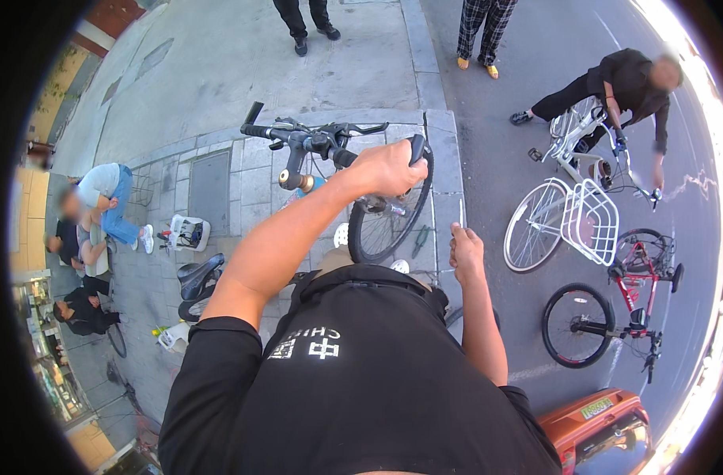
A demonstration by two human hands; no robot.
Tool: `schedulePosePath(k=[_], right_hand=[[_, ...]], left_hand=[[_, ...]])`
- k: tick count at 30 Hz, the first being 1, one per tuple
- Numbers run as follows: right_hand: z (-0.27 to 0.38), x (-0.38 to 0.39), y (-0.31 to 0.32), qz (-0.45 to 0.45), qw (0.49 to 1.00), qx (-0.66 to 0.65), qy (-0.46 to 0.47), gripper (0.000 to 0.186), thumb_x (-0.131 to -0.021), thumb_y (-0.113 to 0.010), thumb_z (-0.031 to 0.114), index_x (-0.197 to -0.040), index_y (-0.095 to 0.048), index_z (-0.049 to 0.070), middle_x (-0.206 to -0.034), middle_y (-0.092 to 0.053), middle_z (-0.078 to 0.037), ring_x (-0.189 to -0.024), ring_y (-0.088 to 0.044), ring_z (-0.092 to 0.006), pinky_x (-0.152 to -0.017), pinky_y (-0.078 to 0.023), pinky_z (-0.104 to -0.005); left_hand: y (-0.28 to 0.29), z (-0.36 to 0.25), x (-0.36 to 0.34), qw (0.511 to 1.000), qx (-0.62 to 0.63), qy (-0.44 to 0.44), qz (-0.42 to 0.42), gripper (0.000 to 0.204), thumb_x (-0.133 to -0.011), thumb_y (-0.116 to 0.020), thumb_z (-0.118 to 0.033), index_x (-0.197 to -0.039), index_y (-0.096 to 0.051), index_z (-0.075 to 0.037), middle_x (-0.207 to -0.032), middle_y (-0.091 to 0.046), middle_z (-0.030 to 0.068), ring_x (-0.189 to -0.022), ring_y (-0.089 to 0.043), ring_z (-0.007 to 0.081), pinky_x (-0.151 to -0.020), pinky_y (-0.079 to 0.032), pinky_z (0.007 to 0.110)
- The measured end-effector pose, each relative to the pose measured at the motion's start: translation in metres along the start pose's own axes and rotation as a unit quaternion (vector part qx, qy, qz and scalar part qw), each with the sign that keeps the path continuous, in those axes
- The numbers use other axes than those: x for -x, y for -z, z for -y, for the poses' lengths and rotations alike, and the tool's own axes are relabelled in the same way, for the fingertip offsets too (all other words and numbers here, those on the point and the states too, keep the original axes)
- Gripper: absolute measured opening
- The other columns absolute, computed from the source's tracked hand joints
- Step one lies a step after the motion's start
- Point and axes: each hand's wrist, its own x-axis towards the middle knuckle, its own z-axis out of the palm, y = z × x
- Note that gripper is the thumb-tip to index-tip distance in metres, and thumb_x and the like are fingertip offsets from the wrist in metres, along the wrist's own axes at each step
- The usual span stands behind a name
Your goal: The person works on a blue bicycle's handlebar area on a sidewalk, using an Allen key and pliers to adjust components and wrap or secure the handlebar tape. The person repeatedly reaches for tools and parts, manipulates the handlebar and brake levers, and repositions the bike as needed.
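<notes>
My left hand point(390, 168) is wrapped around the black grip point(417, 149) at the right end of a bicycle's handlebar point(322, 143). Below that hand is the bicycle's front wheel point(360, 241), with its black tire partly hidden by my arm. Over on the right, my right hand point(466, 249) is closed on a thin, light-coloured rod point(461, 211) that points away from me. Its exact kind is too small to make out. The handlebar's other grip point(255, 113) sticks out at the far left, free of my hands.
A dark slim tool point(421, 241) lies on the paving. To the left are a white bin of tools point(190, 233) and a black saddle point(199, 275). On the road, a person point(632, 83) handles a white bicycle point(565, 202); a red bicycle point(634, 297) and an orange car point(603, 431) are nearer.
</notes>
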Motion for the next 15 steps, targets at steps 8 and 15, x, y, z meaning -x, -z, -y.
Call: schedulePosePath(k=[8, 15], right_hand=[[-0.042, 0.003, 0.026, -0.06, 0.997, -0.029, -0.041, 0.036, -0.106, -0.07, 0.038, -0.104, -0.064, 0.002, -0.073, -0.052, 0.002, -0.052, -0.045, -0.0087, -0.043, -0.034, -0.0301], [-0.064, 0.004, 0.028, -0.057, 0.996, -0.04, -0.048, 0.034, -0.105, -0.071, 0.038, -0.104, -0.065, 0.004, -0.074, -0.052, 0.002, -0.054, -0.045, -0.0091, -0.044, -0.034, -0.0308]], left_hand=[[-0.021, 0.008, 0.014, 0.986, 0.081, -0.064, -0.13, 0.059, -0.108, -0.055, -0.054, -0.115, -0.062, 0.005, -0.084, -0.077, 0.0226, -0.089, -0.076, 0.0453, -0.082, -0.058, 0.052], [-0.019, 0.006, 0.002, 0.996, 0.06, -0.037, -0.056, 0.058, -0.107, -0.054, -0.053, -0.107, -0.064, 0.004, -0.088, -0.077, 0.0249, -0.094, -0.076, 0.0461, -0.086, -0.057, 0.052]])
